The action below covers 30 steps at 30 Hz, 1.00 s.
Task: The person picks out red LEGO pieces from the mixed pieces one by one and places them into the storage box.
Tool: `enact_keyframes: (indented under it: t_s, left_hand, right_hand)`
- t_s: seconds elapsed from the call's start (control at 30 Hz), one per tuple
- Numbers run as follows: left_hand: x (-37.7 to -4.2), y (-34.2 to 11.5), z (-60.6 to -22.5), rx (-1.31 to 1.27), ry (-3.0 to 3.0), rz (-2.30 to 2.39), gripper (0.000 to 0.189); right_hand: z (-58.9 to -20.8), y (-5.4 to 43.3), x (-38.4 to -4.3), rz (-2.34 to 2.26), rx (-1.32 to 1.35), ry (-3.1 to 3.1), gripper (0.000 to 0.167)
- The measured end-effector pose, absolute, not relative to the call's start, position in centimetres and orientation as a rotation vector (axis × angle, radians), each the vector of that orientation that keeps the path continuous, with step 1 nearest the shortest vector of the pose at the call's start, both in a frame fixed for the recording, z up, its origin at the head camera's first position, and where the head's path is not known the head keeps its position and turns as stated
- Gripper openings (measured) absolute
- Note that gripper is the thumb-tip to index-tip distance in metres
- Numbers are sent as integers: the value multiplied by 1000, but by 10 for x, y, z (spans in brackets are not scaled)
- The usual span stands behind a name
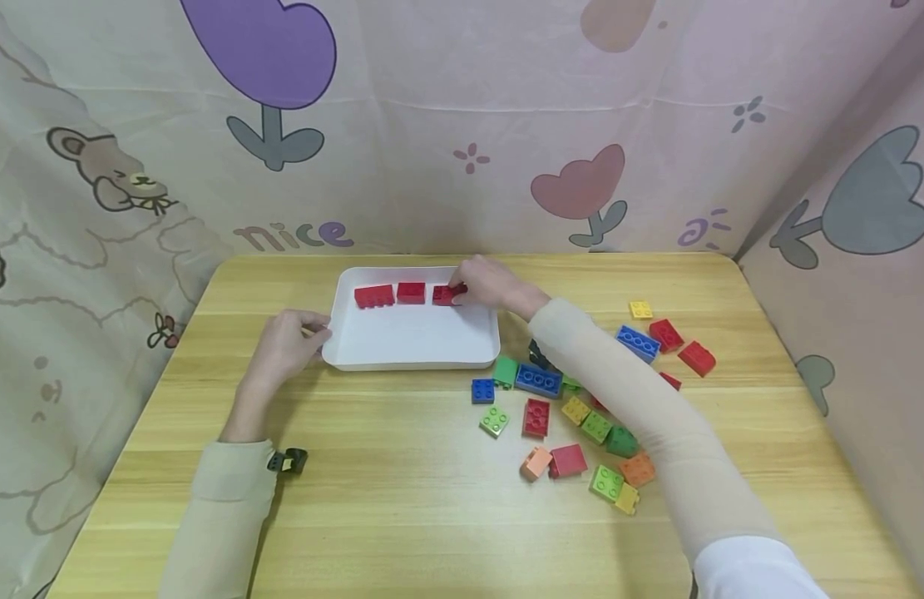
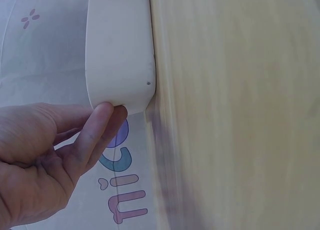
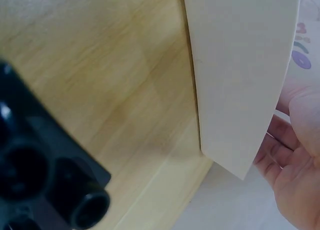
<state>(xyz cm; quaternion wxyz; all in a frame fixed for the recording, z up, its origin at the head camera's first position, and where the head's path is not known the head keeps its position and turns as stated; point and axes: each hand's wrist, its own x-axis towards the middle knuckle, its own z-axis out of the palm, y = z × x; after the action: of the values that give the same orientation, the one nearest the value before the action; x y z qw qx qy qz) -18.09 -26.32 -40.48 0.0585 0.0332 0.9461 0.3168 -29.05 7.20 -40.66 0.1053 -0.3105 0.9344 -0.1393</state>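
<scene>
Three red bricks sit in a row along the far side of a white tray on the wooden table. The left brick lies with its studs toward the near side, the middle brick is just beside it, and the right brick has its studs up. The person's right hand reaches over the tray's right side and grips that right brick by its right end; in the right wrist view the tray wall hides the brick. The left hand pinches the tray's left edge between thumb and fingers, as the left wrist view shows at a rounded corner.

Right of and nearer than the tray, loose bricks are scattered under and around the right sleeve. A green brick and a long blue brick lie near the tray's near right corner, beside a small blue brick and a dark piece. Beyond the sleeve are a yellow brick, another blue brick and more red ones. Behind the table hangs a pale cloth printed with tulips, a bear and "nice".
</scene>
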Motion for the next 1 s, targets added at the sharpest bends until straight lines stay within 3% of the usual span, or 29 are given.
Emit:
enact_keyframes:
  t_s: [0.73, 1.0]
  left_hand:
    - [-181, -264, -407, 121, 2887, 951, 32]
    - [-181, -264, -405, 104, 2872, 959, 33]
  right_hand:
    - [-409, 66, -296, -294, -923, 2759, 33]
    - [-397, 72, -290, -361, -917, 2747, 41]
